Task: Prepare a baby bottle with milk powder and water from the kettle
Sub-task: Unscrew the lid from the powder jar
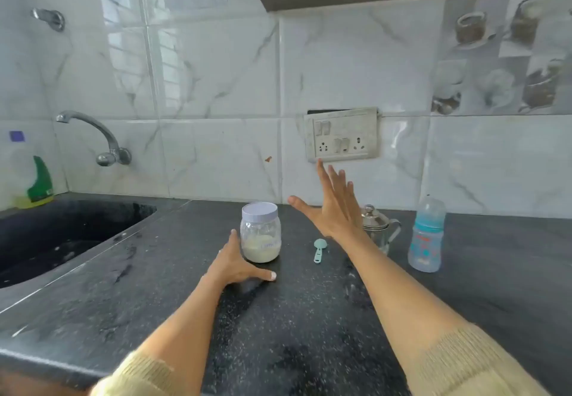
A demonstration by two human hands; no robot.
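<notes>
Baby bottle (427, 236), clear with a teal collar and its cap on, stands upright on the dark speckled surface (294, 318), well to the right of the right hand (332, 207) and apart from it. That hand is raised above the surface with fingers straight and spread, thumb stretched toward the left, holding nothing. Just behind and to the right of its wrist sits a small steel kettle (379, 227) with a knobbed lid, partly hidden by the forearm. A pale teal measuring spoon (319, 250) lies flat on the surface just below and left of the right wrist, between the two hands. The left hand (236, 264) rests open against the near left side of a clear milk powder jar (260, 231), fingers straight up along the jar's wall and thumb laid out along the surface in front of it; the jar is upright, its pale lid on, with powder filling the lower part. Far to the left of the left hand are a sunken black sink (62, 234), a wall tap (102, 139) above it, and a bottle of yellow liquid with a green label (37, 185). On the tiled wall above the right hand's fingertips hangs a switch and socket plate (342, 134).
</notes>
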